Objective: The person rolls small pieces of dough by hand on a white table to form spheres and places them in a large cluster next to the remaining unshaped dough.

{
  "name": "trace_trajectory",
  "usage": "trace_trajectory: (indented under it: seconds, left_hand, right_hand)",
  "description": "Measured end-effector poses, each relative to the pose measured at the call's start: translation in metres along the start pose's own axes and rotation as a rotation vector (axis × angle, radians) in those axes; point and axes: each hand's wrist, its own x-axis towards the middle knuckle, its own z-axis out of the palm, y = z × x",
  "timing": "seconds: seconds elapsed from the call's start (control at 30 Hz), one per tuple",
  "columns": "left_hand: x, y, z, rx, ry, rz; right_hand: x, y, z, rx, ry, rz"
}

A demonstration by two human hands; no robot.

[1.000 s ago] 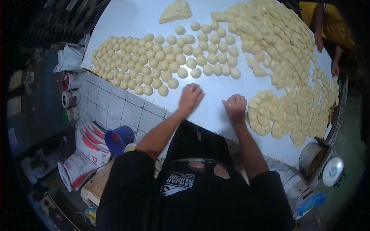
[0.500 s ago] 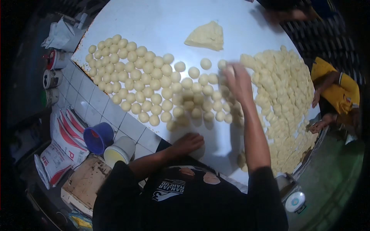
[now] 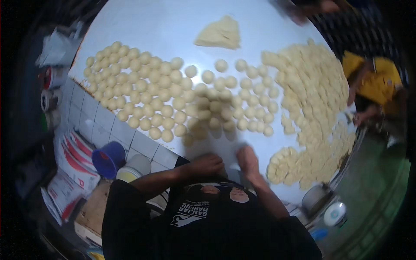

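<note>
My left hand (image 3: 209, 164) rests on the near edge of the white table (image 3: 151, 30), fingers curled under. My right hand (image 3: 248, 158) lies palm down just beside it, blurred; I cannot tell whether dough is under it. Several rows of round dough balls (image 3: 169, 102) spread across the table beyond both hands. A heap of cut dough pieces (image 3: 312, 104) runs down the right side, its near end (image 3: 288, 164) close to my right hand. A triangular dough lump (image 3: 220, 34) lies at the far side.
Another person in yellow (image 3: 375, 80) works at the table's right edge, and a further hand (image 3: 323, 6) shows at the top. A blue cup (image 3: 108, 158), a white tub (image 3: 132, 169) and flour sacks (image 3: 69, 169) stand below left. A metal pot (image 3: 316, 198) sits lower right.
My right hand has drawn back from the far dough pieces to the near edge beside my left hand. The view has shifted slightly.
</note>
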Motion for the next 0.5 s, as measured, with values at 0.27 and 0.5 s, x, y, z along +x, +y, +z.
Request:
trace_trajectory:
  seconds: [0.27,0.5]
  left_hand:
    - [0.105,0.033,0.052,0.268,0.334,-0.324]
    - [0.033,0.001,0.041,0.366,0.189,-0.218]
  right_hand:
    - [-0.018,0.050,0.052,-0.266,0.662,0.130]
    - [-0.084,0.093,0.041,-0.451,0.498,-0.237]
